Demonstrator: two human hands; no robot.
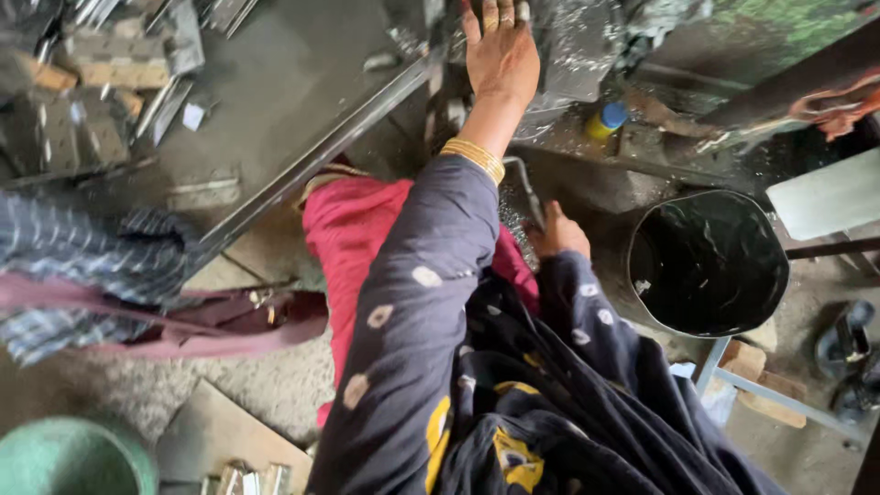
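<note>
Head view: two hands at a cluttered metal workbench.

The round black bucket (708,264) looks dark inside, contents unclear; a green plastic tub (69,456) sits lower left. The left hand (500,50) lies flat, fingers together, on the shaving-strewn grey bench (284,82); the right hand (559,234) closes around a thin metal lever (524,183). Concrete floor below.

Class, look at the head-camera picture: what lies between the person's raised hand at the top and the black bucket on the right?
In the head view, between the left hand and the black bucket stands a small yellow bottle with a blue cap, on a grimy ledge strewn with metal shavings.
</note>
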